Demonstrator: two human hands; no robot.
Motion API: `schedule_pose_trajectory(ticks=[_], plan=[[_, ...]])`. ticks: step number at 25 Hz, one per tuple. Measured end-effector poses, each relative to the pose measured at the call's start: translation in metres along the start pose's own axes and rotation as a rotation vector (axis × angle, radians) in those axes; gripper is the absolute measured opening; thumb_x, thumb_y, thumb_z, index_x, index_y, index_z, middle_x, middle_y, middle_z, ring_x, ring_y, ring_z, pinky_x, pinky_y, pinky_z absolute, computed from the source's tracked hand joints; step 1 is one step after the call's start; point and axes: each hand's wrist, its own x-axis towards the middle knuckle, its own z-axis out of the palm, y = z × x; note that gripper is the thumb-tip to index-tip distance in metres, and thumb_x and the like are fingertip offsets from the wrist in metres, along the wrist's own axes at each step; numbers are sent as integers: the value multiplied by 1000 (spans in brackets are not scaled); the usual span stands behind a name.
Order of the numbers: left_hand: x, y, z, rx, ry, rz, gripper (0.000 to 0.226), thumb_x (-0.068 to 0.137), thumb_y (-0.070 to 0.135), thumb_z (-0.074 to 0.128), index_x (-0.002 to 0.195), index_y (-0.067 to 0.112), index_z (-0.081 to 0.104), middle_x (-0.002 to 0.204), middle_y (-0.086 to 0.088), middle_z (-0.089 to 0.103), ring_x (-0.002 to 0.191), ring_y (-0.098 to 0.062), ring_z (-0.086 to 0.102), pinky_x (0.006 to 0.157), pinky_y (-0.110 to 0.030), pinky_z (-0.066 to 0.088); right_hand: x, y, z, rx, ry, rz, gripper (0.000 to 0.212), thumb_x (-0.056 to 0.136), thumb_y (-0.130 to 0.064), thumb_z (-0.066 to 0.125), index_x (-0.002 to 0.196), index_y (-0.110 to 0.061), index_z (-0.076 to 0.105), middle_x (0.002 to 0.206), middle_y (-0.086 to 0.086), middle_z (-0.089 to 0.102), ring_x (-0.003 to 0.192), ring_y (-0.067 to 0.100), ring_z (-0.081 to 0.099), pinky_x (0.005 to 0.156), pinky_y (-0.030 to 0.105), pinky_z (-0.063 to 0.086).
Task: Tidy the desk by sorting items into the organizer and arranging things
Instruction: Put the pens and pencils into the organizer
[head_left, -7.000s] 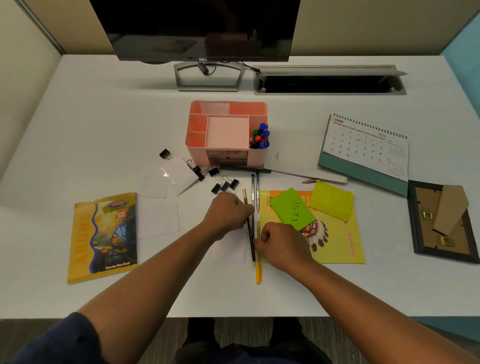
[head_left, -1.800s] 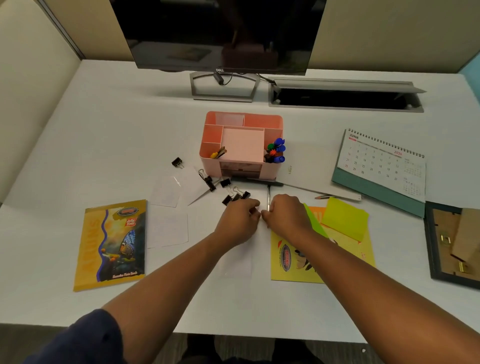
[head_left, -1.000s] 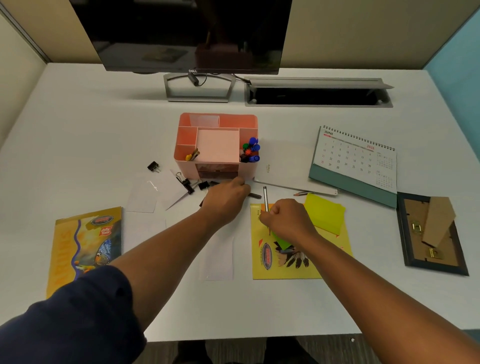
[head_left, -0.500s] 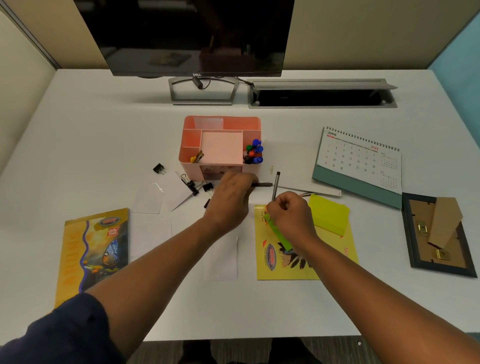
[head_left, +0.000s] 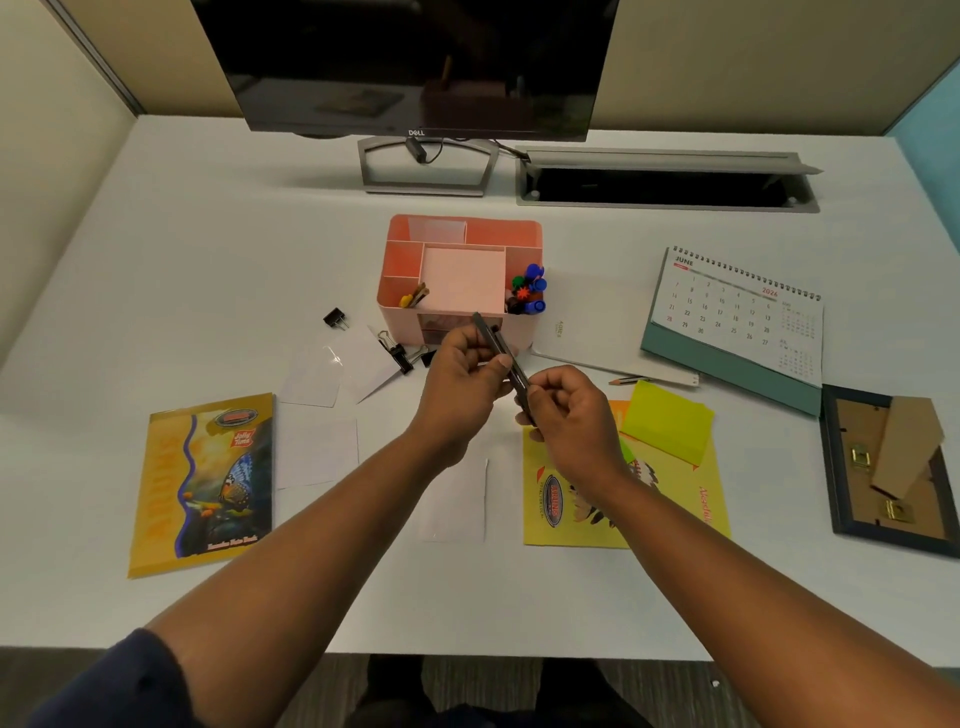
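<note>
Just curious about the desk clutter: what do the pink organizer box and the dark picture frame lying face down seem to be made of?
Pink organizer box: likely matte plastic, with thin, even moulded walls. Dark picture frame: brown cardboard-like backing with brass-coloured clips; the rim's material is unclear.

Pink organizer (head_left: 462, 270), paler pink centre block; blue, green, red and black caps on the markers (head_left: 527, 293) in its right compartment; yellow and brown ends in the front-left one. Black binder clips (head_left: 400, 353) with silver handles. White desk (head_left: 208, 249); white cards (head_left: 322, 374). Dark grey pens (head_left: 501, 351). Yellow booklet (head_left: 200, 483) printed with a blue wave and an orange-blue butterfly. Brighter yellow booklet (head_left: 675, 499) with red-blue oval badge and feather motif (partly covered). Lime-yellow sticky pad (head_left: 667, 423). White calendar (head_left: 737, 312), red lettering, teal base. Black picture frame (head_left: 888, 467), brown backing, brass clips. Black monitor (head_left: 415, 62) on grey stand.
</note>
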Motion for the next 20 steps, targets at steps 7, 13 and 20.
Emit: schedule_pose_trajectory(ticks=[7,13,20], plan=[[-10,14,-12,-153,-21,-10,35,90,10,71,119,4,53,102,-14,73,93,-23,74,82,-33,59,-7,-12,1,226,48,3,11,97,-10,63,103,-15,69,88,4,75,76,17,73,64,27,59],[-14,34,-18,-336,44,74,18,93,10,66,109,11,57,104,-8,74,99,-23,73,87,-36,59,0,-38,5,510,33,6,18,92,-1,65,106,-10,71,92,9,77,87,26,74,77,27,59],[7,36,-51,94,582,408,10,103,22,50,108,23,59,110,3,62,96,-16,64,72,-29,58,32,-76,-4,77,227,-385,16,92,-9,68,107,-8,74,92,3,76,86,17,72,82,37,61]])
